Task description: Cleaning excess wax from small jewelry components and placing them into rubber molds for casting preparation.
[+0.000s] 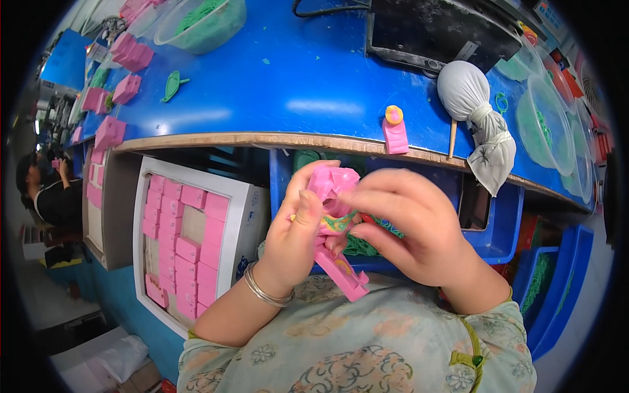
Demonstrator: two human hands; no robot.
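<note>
My left hand (298, 226) is closed around a pink rubbery mould (331, 187), which is bent apart over the open drawer. Yellow and green show in its opened middle, and a long pink strip (344, 272) of it hangs down toward my lap. My right hand (409, 226) comes in from the other side, thumb and fingertips drawn together at the mould's edge. A bit of green shows by these fingertips, but what they pinch is too small to make out. A bracelet (265, 288) circles my left wrist.
On the blue table (275, 92) stand another pink mould (396, 134), a tied white cloth bundle (464, 92), a black box-shaped device (439, 33) and a bowl of green pieces (203, 26). A white box (239, 216) of pink blocks sits left of the blue drawer (504, 242). Another person (49, 190) works far left.
</note>
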